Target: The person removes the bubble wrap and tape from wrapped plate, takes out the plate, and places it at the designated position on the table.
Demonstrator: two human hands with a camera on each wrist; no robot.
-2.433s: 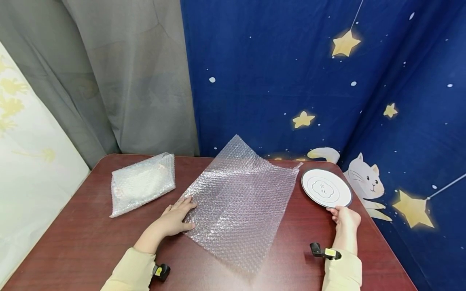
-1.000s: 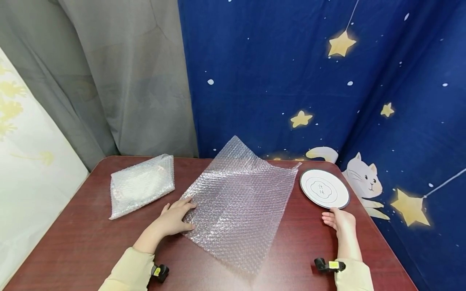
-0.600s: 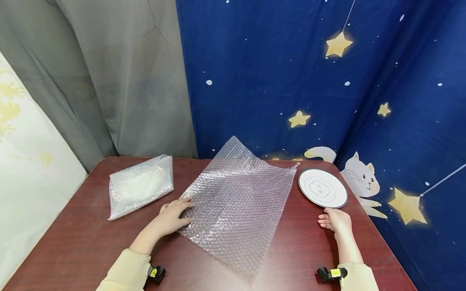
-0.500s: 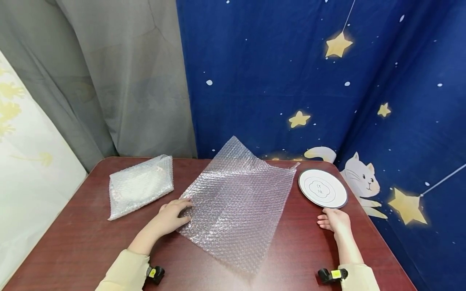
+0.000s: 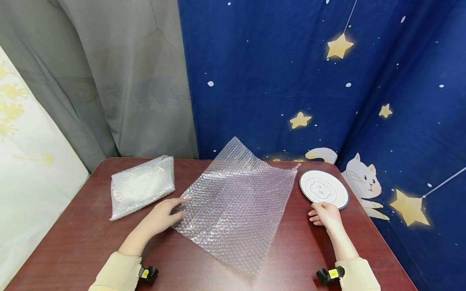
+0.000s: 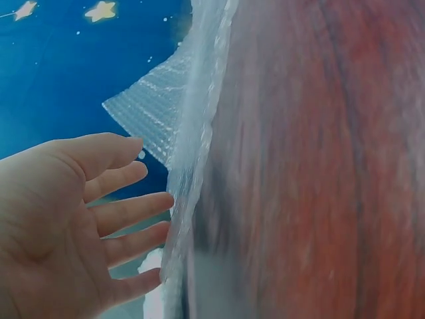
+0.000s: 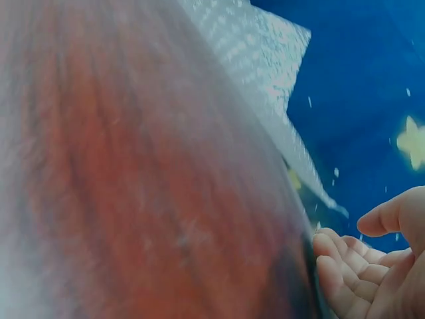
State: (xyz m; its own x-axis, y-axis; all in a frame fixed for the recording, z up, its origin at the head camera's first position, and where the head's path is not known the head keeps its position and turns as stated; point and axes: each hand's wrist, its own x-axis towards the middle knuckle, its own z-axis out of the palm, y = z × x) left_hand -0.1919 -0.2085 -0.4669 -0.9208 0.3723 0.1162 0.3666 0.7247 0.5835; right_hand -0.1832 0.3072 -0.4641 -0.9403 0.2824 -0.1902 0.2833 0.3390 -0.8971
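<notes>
A sheet of clear bubble wrap lies across the middle of the table, one corner pointing to the back. My left hand is at its left edge, thumb and fingers spread; in the left wrist view the fingertips of that hand come right up to the wrap's edge. To the right lies a round white plate with a dark rim and a printed emblem. Just in front of its near rim is my right hand, overlapping the rim. In the right wrist view this hand has loosely bent fingers, a separate thumb and nothing between them.
A flat parcel wrapped in bubble wrap lies at the back left of the dark red wooden table. Grey and starry blue curtains hang behind the table's far edge.
My left hand has drawn back leftward to the wrap's edge. My right hand, earlier at the plate's near rim, has slipped off it and shifted left. Plate and wrap stay in place.
</notes>
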